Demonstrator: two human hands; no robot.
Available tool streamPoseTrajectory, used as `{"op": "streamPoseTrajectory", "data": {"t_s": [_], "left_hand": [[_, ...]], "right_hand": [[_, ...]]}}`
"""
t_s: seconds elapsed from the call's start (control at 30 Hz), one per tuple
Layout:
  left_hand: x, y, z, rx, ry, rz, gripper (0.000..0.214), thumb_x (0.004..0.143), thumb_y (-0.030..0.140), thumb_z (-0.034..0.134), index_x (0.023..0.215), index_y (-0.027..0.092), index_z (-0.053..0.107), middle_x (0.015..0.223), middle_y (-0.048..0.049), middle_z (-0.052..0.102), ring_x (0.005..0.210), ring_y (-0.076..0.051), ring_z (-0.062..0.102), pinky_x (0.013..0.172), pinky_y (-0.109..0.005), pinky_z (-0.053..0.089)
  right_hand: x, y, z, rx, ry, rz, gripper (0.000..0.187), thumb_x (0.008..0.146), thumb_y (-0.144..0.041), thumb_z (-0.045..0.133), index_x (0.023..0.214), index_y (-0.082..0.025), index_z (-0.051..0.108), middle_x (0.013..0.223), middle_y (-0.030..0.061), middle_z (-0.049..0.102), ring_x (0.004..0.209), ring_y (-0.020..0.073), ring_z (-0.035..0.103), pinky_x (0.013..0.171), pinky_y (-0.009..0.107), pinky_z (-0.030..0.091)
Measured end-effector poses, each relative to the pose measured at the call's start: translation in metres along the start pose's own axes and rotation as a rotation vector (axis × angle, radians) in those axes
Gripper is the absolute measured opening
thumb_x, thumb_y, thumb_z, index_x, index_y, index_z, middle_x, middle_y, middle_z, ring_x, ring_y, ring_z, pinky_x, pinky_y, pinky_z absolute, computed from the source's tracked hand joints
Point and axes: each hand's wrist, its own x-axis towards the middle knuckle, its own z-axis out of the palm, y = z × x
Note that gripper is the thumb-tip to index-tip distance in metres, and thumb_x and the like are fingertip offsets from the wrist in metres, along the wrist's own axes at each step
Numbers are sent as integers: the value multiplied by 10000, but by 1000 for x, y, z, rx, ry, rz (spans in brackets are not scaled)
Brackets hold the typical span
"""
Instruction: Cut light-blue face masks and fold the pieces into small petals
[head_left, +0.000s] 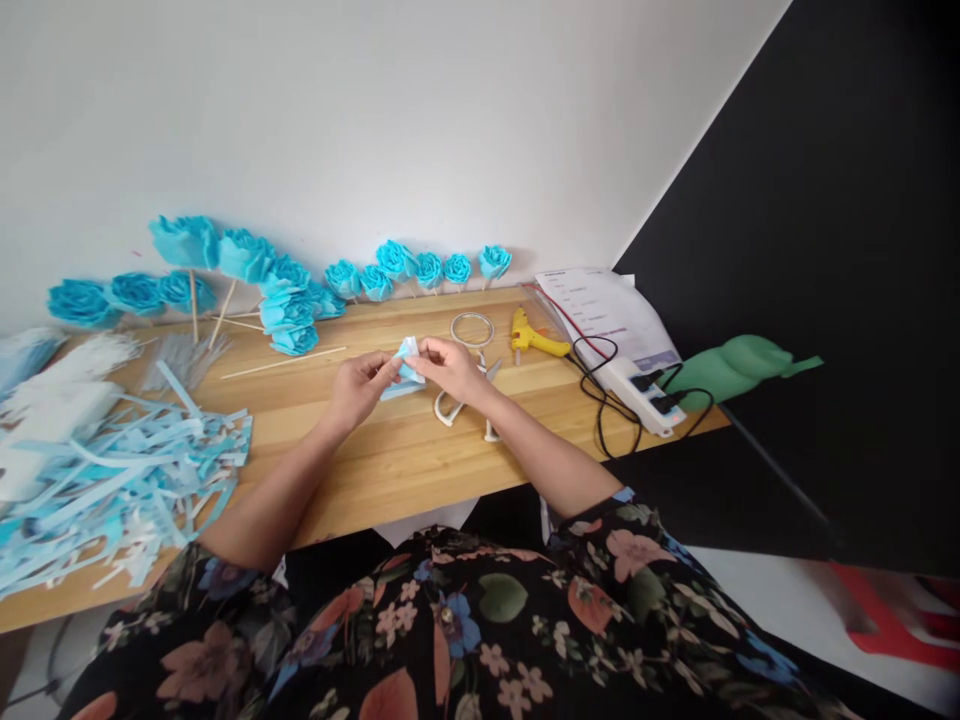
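Note:
My left hand (pixel 364 385) and my right hand (pixel 450 368) meet over the middle of the wooden table. Between their fingertips they pinch a small folded piece of light blue and white fabric (pixel 409 360). Another flat light blue piece (pixel 401 391) lies on the table just beneath. Scissors with white handles (pixel 448 412) rest beside my right wrist, partly hidden by the forearm. A thin round ring (pixel 472 329) lies behind them, and a yellow glue gun (pixel 536 337) sits further right.
Blue fabric flowers on sticks (pixel 246 255) line the wall. Cut blue and white strips (pixel 142 480) pile up at left, near clear sticks (pixel 182 362). A thin wooden stick (pixel 285 363) lies at centre-left. At right are a power strip (pixel 637 395), cables, papers (pixel 607 310) and a green bag (pixel 735 368).

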Motion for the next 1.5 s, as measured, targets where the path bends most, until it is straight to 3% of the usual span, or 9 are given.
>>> {"op": "streamPoseTrajectory", "data": {"t_s": [0.3,0.43,0.53,0.73,0.9,1.1,1.5], "left_hand": [[5,-11,-6,-54,76,0,398,875,494,606,638,176,636,582,-14,585,540,-117,496,531,-238,385],[3,-8,-3,-33,45,2,411,869,510,603,628,179,630,573,-10,581,523,-114,483,517,-239,367],[1,-4,0,12,31,18,418,855,525,610,619,180,626,548,1,563,499,-109,456,502,-242,338],[0,-2,3,17,40,29,400,846,518,627,631,181,636,543,5,566,497,-106,450,506,-239,333],[1,-8,2,-51,40,11,396,860,530,624,672,182,654,584,-12,605,509,-116,484,501,-233,368],[0,-8,3,-38,33,8,386,848,535,648,703,178,672,600,-14,628,520,-116,499,515,-233,383],[0,-6,4,-78,22,-31,384,832,536,660,706,174,671,607,-15,632,535,-114,516,525,-227,399]], "right_hand": [[7,-2,-7,203,168,89,379,817,-547,662,909,-180,683,758,3,643,739,129,584,739,258,478],[6,0,-5,223,43,91,418,825,-581,646,948,-183,689,848,10,663,801,137,600,756,260,478],[3,3,-3,105,-32,71,394,830,-562,656,854,-170,669,760,-14,612,714,116,544,677,242,420],[2,4,-5,-47,-23,30,353,872,-468,606,685,-175,541,631,-48,470,605,89,425,596,236,317],[2,-2,-6,-30,-41,61,323,848,-459,606,700,-177,553,660,-38,501,635,97,447,614,234,337],[0,-6,-7,51,-57,133,431,839,-585,617,759,-162,626,699,-14,559,685,114,511,654,238,390],[4,5,-6,83,-29,93,322,829,-469,667,846,-148,682,743,-6,627,693,112,555,665,234,427]]}}
